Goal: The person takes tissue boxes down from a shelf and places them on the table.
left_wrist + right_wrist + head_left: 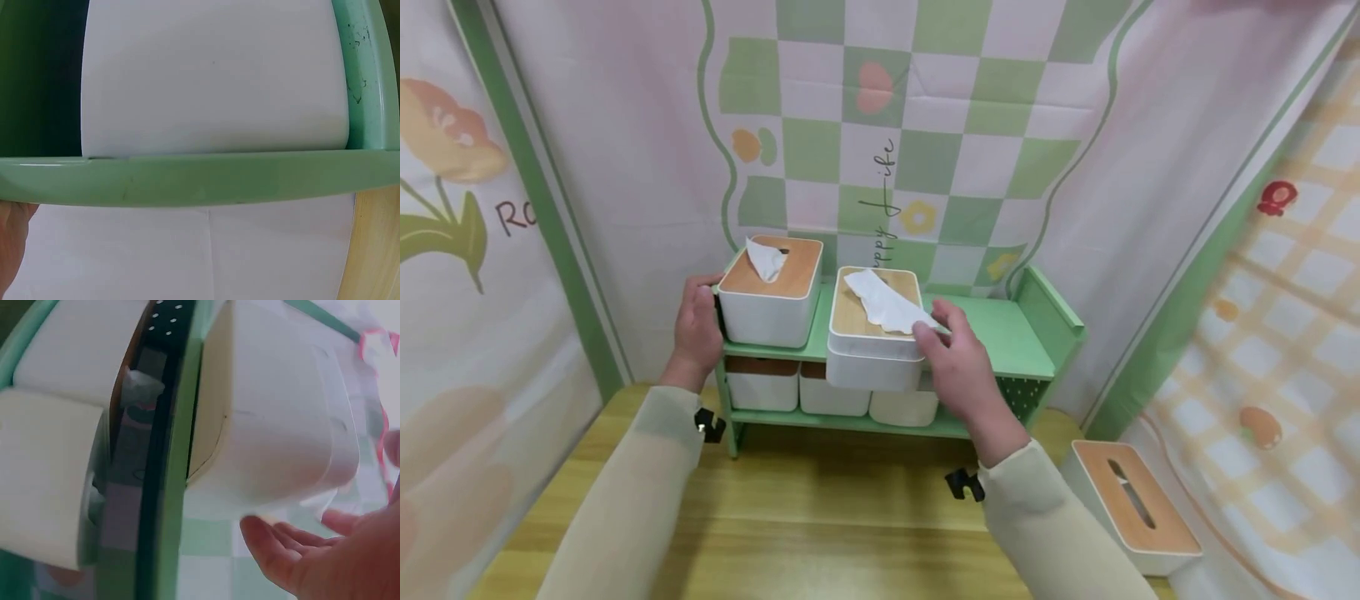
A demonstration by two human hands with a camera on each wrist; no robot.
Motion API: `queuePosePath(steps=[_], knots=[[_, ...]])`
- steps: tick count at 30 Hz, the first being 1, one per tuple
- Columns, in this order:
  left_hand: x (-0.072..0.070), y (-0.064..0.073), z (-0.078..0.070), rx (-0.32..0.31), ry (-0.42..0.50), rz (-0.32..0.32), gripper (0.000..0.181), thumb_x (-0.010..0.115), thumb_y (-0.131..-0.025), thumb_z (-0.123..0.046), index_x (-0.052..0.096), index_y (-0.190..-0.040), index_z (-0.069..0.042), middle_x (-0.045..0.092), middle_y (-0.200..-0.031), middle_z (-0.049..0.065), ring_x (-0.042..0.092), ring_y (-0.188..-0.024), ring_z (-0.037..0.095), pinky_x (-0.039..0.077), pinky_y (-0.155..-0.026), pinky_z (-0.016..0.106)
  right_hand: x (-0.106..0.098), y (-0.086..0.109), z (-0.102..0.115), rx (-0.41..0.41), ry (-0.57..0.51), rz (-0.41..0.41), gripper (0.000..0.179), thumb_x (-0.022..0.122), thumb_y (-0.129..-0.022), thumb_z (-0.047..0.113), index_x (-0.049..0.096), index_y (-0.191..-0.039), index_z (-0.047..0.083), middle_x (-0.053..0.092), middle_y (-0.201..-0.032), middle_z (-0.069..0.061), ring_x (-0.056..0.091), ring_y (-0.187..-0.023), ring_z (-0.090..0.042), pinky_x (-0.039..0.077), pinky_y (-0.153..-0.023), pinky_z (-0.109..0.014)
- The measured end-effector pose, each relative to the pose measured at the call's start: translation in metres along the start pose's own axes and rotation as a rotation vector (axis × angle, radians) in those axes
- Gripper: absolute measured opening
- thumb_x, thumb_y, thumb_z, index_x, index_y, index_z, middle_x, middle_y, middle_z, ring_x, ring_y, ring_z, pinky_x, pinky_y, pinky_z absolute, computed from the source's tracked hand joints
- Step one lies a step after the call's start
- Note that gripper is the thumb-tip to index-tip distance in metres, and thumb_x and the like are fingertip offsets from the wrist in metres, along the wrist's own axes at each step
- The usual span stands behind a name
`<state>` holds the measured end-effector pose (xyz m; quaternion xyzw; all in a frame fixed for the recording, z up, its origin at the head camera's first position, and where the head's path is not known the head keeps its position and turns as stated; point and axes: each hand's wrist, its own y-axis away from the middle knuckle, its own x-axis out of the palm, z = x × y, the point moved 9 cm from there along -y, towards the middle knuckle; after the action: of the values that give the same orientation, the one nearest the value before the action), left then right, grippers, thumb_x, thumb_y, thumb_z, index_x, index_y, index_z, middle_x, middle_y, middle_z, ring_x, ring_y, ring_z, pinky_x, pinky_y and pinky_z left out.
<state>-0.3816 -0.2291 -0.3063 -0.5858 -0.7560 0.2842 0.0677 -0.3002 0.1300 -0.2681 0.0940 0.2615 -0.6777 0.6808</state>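
Note:
My left hand (696,329) holds the left side panel of a green shelf (992,337); in the left wrist view, part of that hand (11,240) shows beside the panel. Just right of it, a white tissue box (767,317) with an orange-brown wooden lid stands on the top board, tissue poking out. A second tissue box (876,367), with a paler wooden lid, overhangs the board's front edge. Its tissue (891,307) drapes toward my right hand (958,362), which is at the box's right side. In the right wrist view, these fingers (265,547) reach out, spread from the thumb.
Several white boxes (763,390) fill the shelf's lower level. Another tissue box (1138,500) with an orange-brown lid stands at the right. Under the shelf is a wooden table (827,517). Printed curtains (647,150) hang close behind and on both sides.

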Motion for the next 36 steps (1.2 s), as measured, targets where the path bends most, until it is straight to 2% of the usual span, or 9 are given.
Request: queuePosePath(steps=[2, 5, 9, 13, 17, 21, 28, 36], knots=[[0.0, 0.0, 0.0, 0.001, -0.001, -0.003, 0.058, 0.02, -0.106, -0.049, 0.04, -0.135, -0.003, 0.043, -0.147, 0.021, 0.036, -0.137, 0.039, 0.025, -0.111, 0.055, -0.001, -0.001, -0.011, 0.098, -0.166, 0.033, 0.062, 0.044, -0.104, 0.046, 0.033, -0.152, 0.009, 0.04, -0.15, -0.016, 0.049, -0.128, -0.035, 0.043, -0.102, -0.05], [0.0, 0.0, 0.0, 0.001, -0.003, -0.003, 0.059, 0.02, -0.106, -0.05, 0.04, -0.135, -0.004, 0.043, -0.147, 0.021, 0.036, -0.137, 0.038, 0.026, -0.111, 0.055, 0.0, 0.0, -0.025, 0.226, -0.344, 0.076, 0.058, 0.042, -0.105, 0.044, 0.039, -0.147, 0.005, 0.047, -0.14, -0.02, 0.058, -0.116, -0.036, 0.049, -0.095, -0.045], [0.0, 0.0, 0.0, -0.003, -0.002, -0.002, 0.058, 0.02, -0.106, -0.051, 0.041, -0.135, -0.004, 0.043, -0.147, 0.02, 0.037, -0.137, 0.038, 0.026, -0.111, 0.055, 0.003, 0.002, -0.04, 0.359, -0.44, 0.127, 0.06, 0.043, -0.104, 0.049, 0.041, -0.143, 0.003, 0.051, -0.132, -0.023, 0.065, -0.102, -0.036, 0.054, -0.086, -0.045], [0.0, 0.0, 0.001, -0.024, -0.005, 0.002, 0.059, 0.02, -0.106, -0.051, 0.04, -0.136, -0.005, 0.042, -0.148, 0.02, 0.036, -0.138, 0.038, 0.025, -0.111, 0.055, 0.007, 0.003, -0.048, 0.421, -0.492, 0.161, 0.065, 0.046, -0.102, 0.053, 0.04, -0.143, 0.002, 0.052, -0.13, -0.025, 0.066, -0.097, -0.038, 0.055, -0.083, -0.047], [0.0, 0.001, 0.002, -0.034, -0.008, 0.003, 0.06, 0.02, -0.105, -0.053, 0.039, -0.137, -0.006, 0.041, -0.149, 0.019, 0.035, -0.138, 0.037, 0.025, -0.112, 0.055, 0.009, 0.001, -0.05, 0.423, -0.515, 0.164, 0.066, 0.048, -0.101, 0.053, 0.039, -0.145, 0.004, 0.05, -0.131, -0.025, 0.065, -0.098, -0.038, 0.055, -0.083, -0.047], [0.0, 0.0, 0.0, -0.016, -0.001, -0.003, 0.059, 0.02, -0.106, -0.051, 0.039, -0.136, -0.005, 0.042, -0.149, 0.019, 0.035, -0.138, 0.036, 0.025, -0.112, 0.054, 0.012, -0.001, -0.048, 0.42, -0.544, 0.167, 0.067, 0.05, -0.1, 0.054, 0.038, -0.148, 0.009, 0.047, -0.134, -0.024, 0.064, -0.097, -0.039, 0.055, -0.083, -0.047], [0.0, 0.0, 0.001, -0.007, 0.003, -0.007, 0.059, 0.02, -0.105, -0.051, 0.04, -0.136, -0.005, 0.042, -0.149, 0.019, 0.035, -0.138, 0.036, 0.025, -0.112, 0.054, 0.018, -0.008, -0.048, 0.419, -0.575, 0.186, 0.07, 0.054, -0.097, 0.054, 0.032, -0.154, 0.018, 0.041, -0.145, -0.017, 0.06, -0.108, -0.043, 0.053, -0.086, -0.051], [0.0, 0.001, 0.002, -0.024, -0.009, -0.011, 0.06, 0.02, -0.105, -0.052, 0.04, -0.137, -0.006, 0.041, -0.148, 0.02, 0.035, -0.138, 0.038, 0.024, -0.112, 0.056, 0.017, -0.009, -0.05, 0.413, -0.577, 0.162, 0.062, 0.054, -0.098, 0.042, 0.036, -0.149, 0.013, 0.043, -0.14, -0.02, 0.063, -0.102, -0.043, 0.054, -0.083, -0.051]])
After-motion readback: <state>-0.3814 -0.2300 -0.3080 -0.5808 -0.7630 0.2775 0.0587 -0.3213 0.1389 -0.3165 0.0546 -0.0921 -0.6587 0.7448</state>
